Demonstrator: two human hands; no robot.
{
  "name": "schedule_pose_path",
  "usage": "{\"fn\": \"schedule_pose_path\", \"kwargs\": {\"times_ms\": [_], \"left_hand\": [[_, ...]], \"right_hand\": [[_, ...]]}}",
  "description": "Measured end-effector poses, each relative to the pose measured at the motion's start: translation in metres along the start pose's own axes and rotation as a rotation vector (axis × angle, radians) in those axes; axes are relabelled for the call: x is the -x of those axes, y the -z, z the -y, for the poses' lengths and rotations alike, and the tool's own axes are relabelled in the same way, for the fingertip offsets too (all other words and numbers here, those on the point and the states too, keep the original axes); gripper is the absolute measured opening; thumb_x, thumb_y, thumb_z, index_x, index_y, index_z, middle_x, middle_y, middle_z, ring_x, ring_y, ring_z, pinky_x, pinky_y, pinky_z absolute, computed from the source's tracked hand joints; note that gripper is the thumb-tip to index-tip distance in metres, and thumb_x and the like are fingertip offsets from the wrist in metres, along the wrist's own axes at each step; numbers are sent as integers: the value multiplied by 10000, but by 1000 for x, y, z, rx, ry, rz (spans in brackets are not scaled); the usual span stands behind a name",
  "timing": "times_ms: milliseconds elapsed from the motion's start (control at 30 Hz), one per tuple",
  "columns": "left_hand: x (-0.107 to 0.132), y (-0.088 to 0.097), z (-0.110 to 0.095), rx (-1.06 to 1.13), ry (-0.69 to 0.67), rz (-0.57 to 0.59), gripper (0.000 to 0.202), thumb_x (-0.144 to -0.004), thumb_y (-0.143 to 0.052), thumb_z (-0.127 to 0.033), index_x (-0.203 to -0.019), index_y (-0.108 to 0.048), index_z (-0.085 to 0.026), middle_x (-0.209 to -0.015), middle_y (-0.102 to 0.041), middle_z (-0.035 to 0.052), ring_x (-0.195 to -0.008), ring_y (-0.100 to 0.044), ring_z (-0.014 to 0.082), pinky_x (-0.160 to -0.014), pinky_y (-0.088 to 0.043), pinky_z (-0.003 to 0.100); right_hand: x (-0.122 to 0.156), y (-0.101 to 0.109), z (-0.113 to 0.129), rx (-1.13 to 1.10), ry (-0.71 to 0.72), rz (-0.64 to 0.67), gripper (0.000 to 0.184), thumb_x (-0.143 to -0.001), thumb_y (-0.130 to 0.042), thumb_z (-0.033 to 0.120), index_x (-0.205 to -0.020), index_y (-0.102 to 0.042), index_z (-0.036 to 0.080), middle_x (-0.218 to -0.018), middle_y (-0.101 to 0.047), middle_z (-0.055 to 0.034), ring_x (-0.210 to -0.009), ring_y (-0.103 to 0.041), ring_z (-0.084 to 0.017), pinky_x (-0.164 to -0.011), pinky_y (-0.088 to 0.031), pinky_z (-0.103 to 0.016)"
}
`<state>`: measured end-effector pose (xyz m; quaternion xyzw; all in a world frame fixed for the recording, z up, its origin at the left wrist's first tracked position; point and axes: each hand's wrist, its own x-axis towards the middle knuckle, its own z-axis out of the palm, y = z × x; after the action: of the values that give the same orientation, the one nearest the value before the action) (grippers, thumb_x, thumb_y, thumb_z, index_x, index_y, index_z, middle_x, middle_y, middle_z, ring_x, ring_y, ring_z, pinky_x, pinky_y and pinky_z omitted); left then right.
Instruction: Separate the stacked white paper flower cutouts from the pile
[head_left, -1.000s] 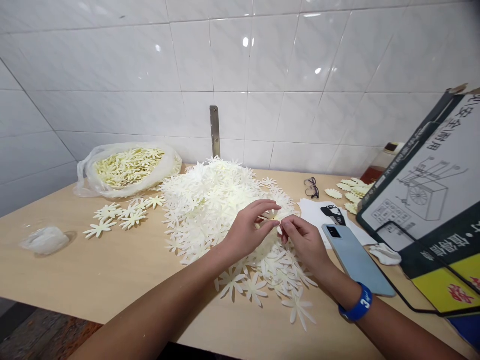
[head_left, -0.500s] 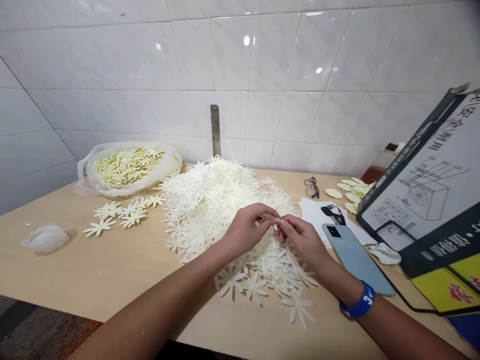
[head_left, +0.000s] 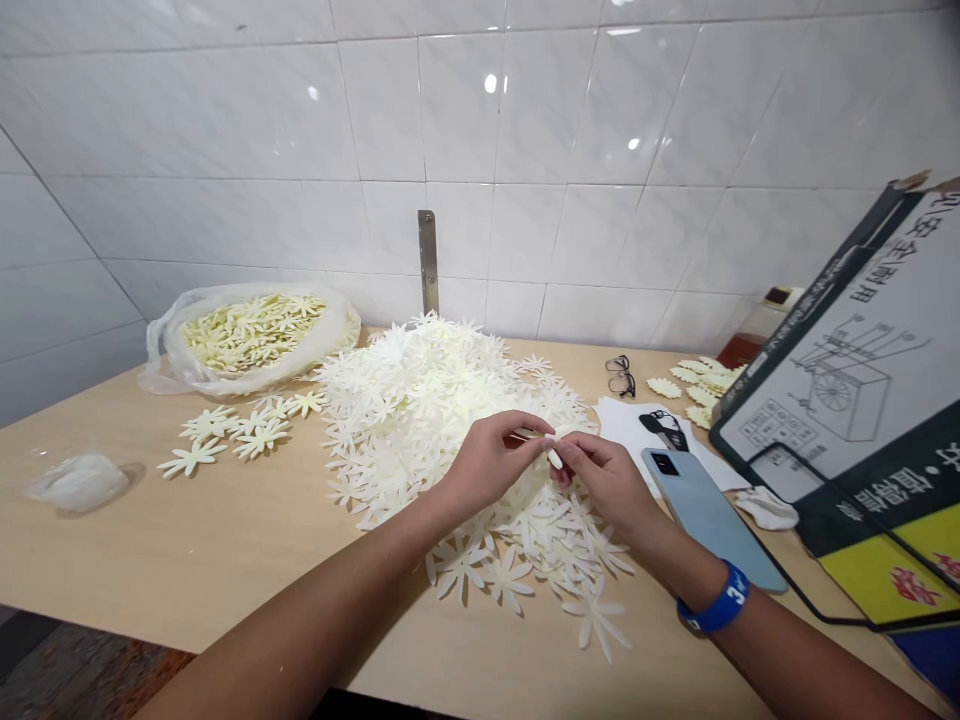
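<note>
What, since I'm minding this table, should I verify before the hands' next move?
1. Left hand at the pale piece: ok, it pinches with fingertips there.
2. Right hand at the same piece: ok, its fingertips meet the left's.
3. Piece undamaged: cannot tell, the hands cover much of it.
4. White pile close by: ok, it spreads around the hands.
5. Outlying flower shapes in the pile: not ok, they lie left of it.
6. Phone untouched: ok.

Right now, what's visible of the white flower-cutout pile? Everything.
The pile is a loose, layered heap of white to pale-cream flower shapes with narrow petals, thin and perhaps foam or paper. It rests on the table, highest toward the tiled wall, thinning to flat flowers nearest the person. The left hand and right hand hide part of it; contact is unclear.
</note>
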<state>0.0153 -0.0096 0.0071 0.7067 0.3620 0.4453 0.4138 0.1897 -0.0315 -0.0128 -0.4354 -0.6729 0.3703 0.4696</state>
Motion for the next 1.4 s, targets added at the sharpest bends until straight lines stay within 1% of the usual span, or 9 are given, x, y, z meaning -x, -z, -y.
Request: {"fn": "schedule_pose_path", "kwargs": {"times_ms": [167, 333, 433, 600, 867, 967, 1100, 1300, 1400], "left_hand": [[-4, 4, -4, 295, 117, -182, 174, -759, -715, -318, -769, -701, -145, -1150, -669, 97, -885, -633, 167, -726, -530, 270], [-13, 14, 0, 585, 242, -251, 234, -762, -722, -357, -825, -617, -157, -767, -641, 13, -741, -624, 116, -807, -549, 318], [-15, 15, 1, 657, 323, -238, 190, -814, -668, -318, -856, -560, -167, -762, -658, 26, -708, -646, 113, -766, -546, 294], [-14, 14, -1, 691, 388, -233, 211, -777, -676, -177, -964, -582, -156, -721, -640, 8, -657, -628, 94, -768, -537, 284], [-12, 14, 2, 689, 402, -124, 341, -667, -757, -142, -992, -659, -129, -757, -630, 8, -681, -606, 87, -785, -512, 284], [-12, 14, 3, 665, 381, -32, 296, -632, -805, -192, -894, -683, -127, -765, -622, 7, -673, -593, 83, -751, -496, 267], [-10, 14, 2, 606, 359, -23, 298, -599, -844, -312, -669, -624, -124, -689, -569, -16, -628, -547, 70, -699, -489, 253], [-9, 12, 0, 487, 374, -126, 377, -759, -720, -437, -616, -569, -122, -599, -578, 14, -516, -520, 76, -571, -463, 247], [-11, 11, 0, 465, 344, -140, 315, -817, -675, -377, -664, -597, -114, -640, -625, 41, -581, -597, 110, -636, -511, 274]], "right_hand": [[1, 1, 1, -9, 13, -48, 368, -932, -532, 425, -652, -585, 194, -633, -575, -12, -611, -541, -147, -603, -453, -266], [1, 4, -4, -34, -19, -129, 357, -918, -550, 448, -676, -591, 189, -638, -584, -14, -596, -541, -147, -594, -453, -268], [0, 4, -6, -34, -11, -155, 363, -930, -534, 446, -681, -589, 187, -648, -583, -13, -591, -534, -141, -603, -449, -267], [0, 4, -5, -36, -11, -226, 359, -929, -537, 445, -679, -577, 191, -662, -574, -10, -594, -529, -137, -593, -442, -264], [1, 4, -5, -66, -17, -290, 350, -923, -553, 448, -685, -568, 192, -668, -564, -12, -594, -518, -138, -591, -433, -278], [1, 4, -3, -62, -14, -310, 347, -923, -554, 450, -686, -564, 195, -670, -565, -13, -602, -522, -142, -601, -439, -283], [2, 4, -3, -54, -11, -320, 357, -924, -544, 465, -689, -565, 197, -670, -566, -15, -598, -520, -142, -601, -444, -283], [1, 5, -6, -62, -7, -314, 358, -921, -548, 470, -691, -565, 196, -669, -560, -13, -599, -521, -141, -603, -440, -282], [1, 5, -7, -76, -7, -313, 347, -925, -552, 450, -689, -564, 196, -673, -561, -9, -600, -517, -136, -607, -433, -279]]}}
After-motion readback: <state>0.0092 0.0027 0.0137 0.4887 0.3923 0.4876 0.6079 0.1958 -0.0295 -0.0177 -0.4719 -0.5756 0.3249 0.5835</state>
